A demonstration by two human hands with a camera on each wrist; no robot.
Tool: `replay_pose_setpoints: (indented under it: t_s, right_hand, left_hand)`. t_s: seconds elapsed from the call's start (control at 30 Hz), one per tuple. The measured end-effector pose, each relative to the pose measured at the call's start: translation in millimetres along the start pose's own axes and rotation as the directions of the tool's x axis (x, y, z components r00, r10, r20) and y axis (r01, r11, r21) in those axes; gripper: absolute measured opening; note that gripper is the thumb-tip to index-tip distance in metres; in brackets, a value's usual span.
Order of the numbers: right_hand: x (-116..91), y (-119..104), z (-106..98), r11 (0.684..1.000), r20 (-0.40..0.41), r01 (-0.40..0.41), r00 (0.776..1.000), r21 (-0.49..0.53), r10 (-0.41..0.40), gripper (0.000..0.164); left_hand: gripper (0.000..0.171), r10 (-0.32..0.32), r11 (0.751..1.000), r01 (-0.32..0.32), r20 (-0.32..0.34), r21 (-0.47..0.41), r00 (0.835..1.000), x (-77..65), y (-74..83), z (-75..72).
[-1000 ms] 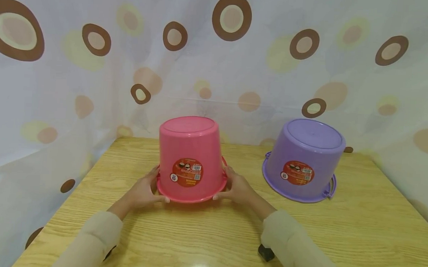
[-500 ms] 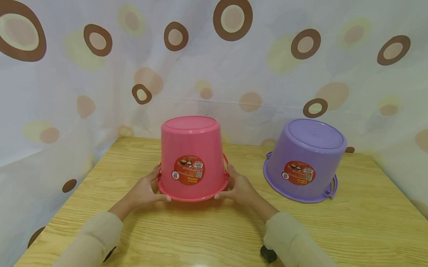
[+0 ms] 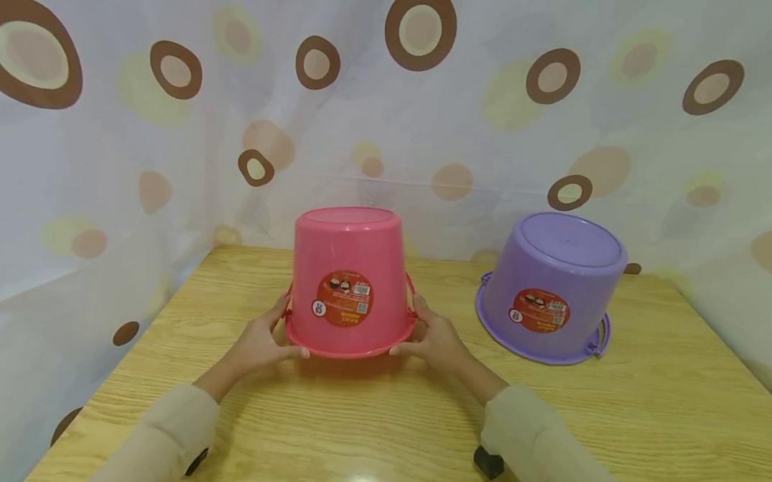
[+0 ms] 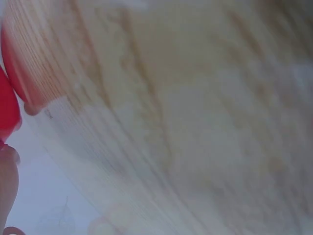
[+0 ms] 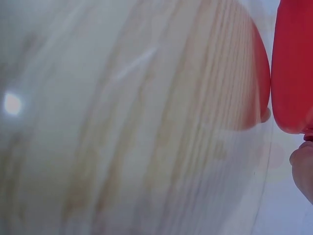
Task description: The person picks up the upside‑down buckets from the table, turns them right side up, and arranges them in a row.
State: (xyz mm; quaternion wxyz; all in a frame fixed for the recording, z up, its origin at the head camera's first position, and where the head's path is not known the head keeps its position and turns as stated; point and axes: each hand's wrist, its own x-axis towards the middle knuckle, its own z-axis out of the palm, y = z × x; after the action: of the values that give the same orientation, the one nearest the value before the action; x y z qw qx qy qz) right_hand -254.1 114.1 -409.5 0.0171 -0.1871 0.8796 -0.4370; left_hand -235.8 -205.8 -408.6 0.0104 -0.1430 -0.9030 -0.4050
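While the left hand (image 3: 258,346) and right hand (image 3: 440,342) grip the inverted pink bucket (image 3: 350,286) low on opposite sides, an inverted purple bucket (image 3: 552,286) stands apart on the counter (image 3: 352,412).

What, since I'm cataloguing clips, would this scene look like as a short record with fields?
Left hand: grips the pink bucket low on one side
Right hand: grips it low on the other side
Pink bucket: upside down
Purple bucket: upside down on the table, right of the pink one
Red sticker: one on each bucket
Backdrop: pale, spotted
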Motion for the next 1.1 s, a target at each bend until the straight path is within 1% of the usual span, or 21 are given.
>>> replay_pose_setpoints:
  t_s: [0.1,0.17,0.27,0.4,0.53,0.73,0.97,1.03,1.1]
  right_hand:
    - [-2.1,-0.2,1.2,1.0,-0.004,-0.009,1.0,0.026,0.009,0.113]
    - [-3.1,-0.4,1.2,1.0,-0.008,-0.001,1.0,0.023,0.001,0.113]
    - [-5.0,-1.4,0.9,1.0,-0.002,0.011,1.0,0.02,-0.011,0.109]
    - [-5.8,-2.7,0.2,0.999,0.003,0.031,1.0,0.03,-0.031,0.103]
    - [-5.6,-2.9,-0.8,0.998,0.004,0.038,0.999,0.044,-0.038,0.103]
    - [-5.8,-4.2,-2.2,0.997,0.008,0.038,0.999,0.065,-0.038,0.102]
    - [-7.2,-7.3,-5.3,0.995,-0.042,0.065,0.997,0.07,-0.062,0.094]
    - [-7.0,-8.5,-6.8,0.992,-0.062,0.096,0.994,0.078,-0.092,0.091]
    - [-6.3,-9.3,-7.2,0.986,-0.093,0.144,0.986,0.083,-0.136,0.085]
  left_hand:
    - [0.109,-0.005,1.0,0.005,-0.01,-0.017,1.0,-1.9,1.5,0.3]
    - [0.11,0.0,1.0,0.0,-0.01,-0.018,1.0,-2.3,2.9,-0.1]
    - [0.109,0.017,1.0,-0.018,-0.014,-0.017,1.0,-3.3,4.3,0.1]
    - [0.105,0.048,0.998,-0.049,-0.021,-0.039,0.999,-5.4,3.9,1.1]
    - [0.103,0.062,0.996,-0.063,-0.022,-0.067,0.998,-6.9,4.1,1.0]
    - [0.101,0.053,0.994,-0.055,-0.02,-0.095,0.998,-7.7,3.6,1.3]
    - [0.096,0.057,0.979,-0.063,-0.034,-0.194,0.998,-9.9,10.2,4.7]
    - [0.095,0.05,0.974,-0.056,-0.033,-0.221,0.998,-10.9,11.8,5.6]
    - [0.094,0.042,0.97,-0.049,-0.037,-0.24,0.998,-11.5,13.7,5.3]
